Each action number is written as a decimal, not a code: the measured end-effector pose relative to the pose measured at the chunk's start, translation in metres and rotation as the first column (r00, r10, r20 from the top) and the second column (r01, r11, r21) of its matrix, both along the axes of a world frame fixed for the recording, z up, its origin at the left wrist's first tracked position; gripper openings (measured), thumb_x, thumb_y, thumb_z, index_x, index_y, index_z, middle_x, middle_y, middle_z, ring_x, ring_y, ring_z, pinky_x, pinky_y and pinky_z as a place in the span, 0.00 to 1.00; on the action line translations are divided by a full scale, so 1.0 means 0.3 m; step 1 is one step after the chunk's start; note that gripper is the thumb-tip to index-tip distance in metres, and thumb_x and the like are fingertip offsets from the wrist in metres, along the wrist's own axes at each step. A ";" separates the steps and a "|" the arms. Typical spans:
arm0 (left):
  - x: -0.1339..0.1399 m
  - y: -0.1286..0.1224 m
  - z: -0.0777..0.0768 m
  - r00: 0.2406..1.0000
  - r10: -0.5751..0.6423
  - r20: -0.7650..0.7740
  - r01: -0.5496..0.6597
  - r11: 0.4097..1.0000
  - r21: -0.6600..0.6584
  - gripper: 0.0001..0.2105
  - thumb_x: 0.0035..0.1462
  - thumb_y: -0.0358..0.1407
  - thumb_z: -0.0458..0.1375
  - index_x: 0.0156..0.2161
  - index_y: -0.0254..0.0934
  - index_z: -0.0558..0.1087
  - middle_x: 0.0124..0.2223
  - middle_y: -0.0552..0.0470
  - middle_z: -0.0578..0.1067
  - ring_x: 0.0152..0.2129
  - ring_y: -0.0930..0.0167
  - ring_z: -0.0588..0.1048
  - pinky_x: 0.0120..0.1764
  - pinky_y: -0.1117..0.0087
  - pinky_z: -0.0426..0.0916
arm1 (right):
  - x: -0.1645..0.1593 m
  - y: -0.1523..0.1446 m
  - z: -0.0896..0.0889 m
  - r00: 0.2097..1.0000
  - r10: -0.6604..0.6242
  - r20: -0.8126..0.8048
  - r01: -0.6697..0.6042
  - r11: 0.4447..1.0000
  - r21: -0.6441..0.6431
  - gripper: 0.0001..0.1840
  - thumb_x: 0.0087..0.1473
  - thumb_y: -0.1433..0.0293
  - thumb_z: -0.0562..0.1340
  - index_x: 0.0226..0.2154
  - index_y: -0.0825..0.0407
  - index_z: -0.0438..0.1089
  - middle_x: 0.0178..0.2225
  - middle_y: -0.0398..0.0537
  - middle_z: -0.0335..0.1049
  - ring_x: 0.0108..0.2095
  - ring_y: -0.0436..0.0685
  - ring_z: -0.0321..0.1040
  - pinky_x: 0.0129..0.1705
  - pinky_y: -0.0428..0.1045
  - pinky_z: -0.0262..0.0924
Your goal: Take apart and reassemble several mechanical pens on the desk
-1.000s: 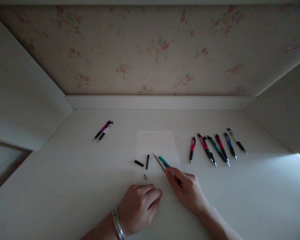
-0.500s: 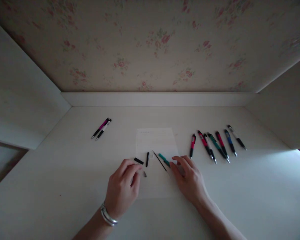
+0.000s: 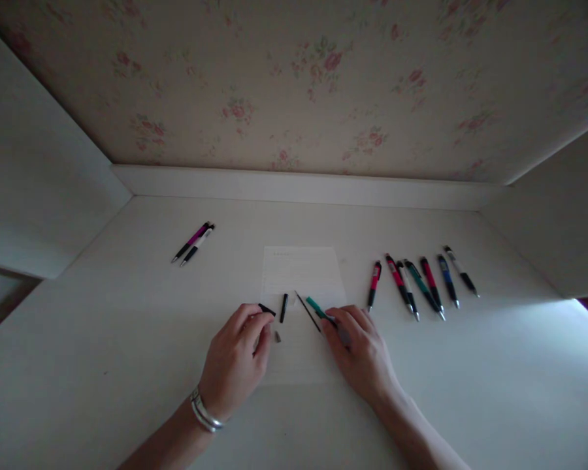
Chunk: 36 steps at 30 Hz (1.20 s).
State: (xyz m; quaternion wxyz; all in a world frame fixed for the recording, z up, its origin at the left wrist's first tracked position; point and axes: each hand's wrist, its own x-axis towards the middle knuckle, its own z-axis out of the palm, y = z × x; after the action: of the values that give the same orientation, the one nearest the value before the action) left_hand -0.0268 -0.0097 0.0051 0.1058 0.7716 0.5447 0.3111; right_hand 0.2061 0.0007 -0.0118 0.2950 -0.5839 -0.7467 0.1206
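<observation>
My left hand (image 3: pixel 238 356), with a silver bracelet at its wrist, pinches the near end of a short black pen grip (image 3: pixel 266 309). Close by its fingertips lies a small metallic pen tip (image 3: pixel 277 337). My right hand (image 3: pixel 357 346) has its thumb and fingers closed around the lower end of a green pen barrel (image 3: pixel 315 305); the palm side is hidden. Between the hands, a narrow black pen part (image 3: pixel 284 308) and a thin dark ink refill (image 3: pixel 308 311) lie on a sheet of lined paper (image 3: pixel 301 264).
Several pens, among them a red pen (image 3: pixel 374 284), a green pen (image 3: pixel 424 288) and a blue pen (image 3: pixel 448 281), lie at the right. A purple pen (image 3: pixel 191 241) and a white pen (image 3: pixel 198 245) are at the left. Behind the white table (image 3: pixel 127 326) rises a floral wall (image 3: pixel 274 78).
My left fingers have come onto the black grip. My right fingers have moved in and closed on the green barrel. The camera view has tilted a little.
</observation>
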 end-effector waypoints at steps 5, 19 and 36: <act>0.031 -0.020 -0.002 0.994 -0.088 -0.068 0.084 0.994 -0.065 0.07 0.62 0.27 0.53 0.42 0.37 0.72 0.38 0.49 0.74 0.34 0.66 0.74 0.40 0.64 0.72 | 0.001 0.007 -0.011 0.998 0.009 0.062 -0.007 1.000 -0.020 0.12 0.62 0.65 0.58 0.45 0.49 0.74 0.39 0.52 0.73 0.39 0.62 0.70 0.44 0.57 0.66; 0.041 -0.002 0.013 0.994 -0.097 -0.058 0.094 0.993 -0.065 0.06 0.64 0.29 0.54 0.41 0.37 0.73 0.38 0.49 0.74 0.35 0.67 0.73 0.40 0.63 0.71 | 0.018 0.015 0.007 0.993 -0.102 -0.067 0.105 0.994 0.037 0.14 0.65 0.64 0.55 0.42 0.52 0.75 0.38 0.52 0.76 0.38 0.59 0.72 0.42 0.54 0.64; 0.147 0.160 0.063 0.877 -0.070 -0.476 0.016 0.993 -0.118 0.06 0.62 0.34 0.56 0.35 0.37 0.74 0.36 0.48 0.73 0.36 0.63 0.72 0.37 0.62 0.70 | 0.019 0.010 0.001 0.992 -0.105 0.067 0.098 0.991 0.094 0.11 0.63 0.65 0.58 0.44 0.50 0.72 0.41 0.51 0.74 0.40 0.62 0.68 0.43 0.56 0.58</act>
State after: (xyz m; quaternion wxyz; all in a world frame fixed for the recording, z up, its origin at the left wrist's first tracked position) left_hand 0.0172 0.0385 0.0239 0.0174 0.8294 0.5530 0.0777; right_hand 0.2117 0.0036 -0.0117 0.2998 -0.6111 -0.7309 0.0504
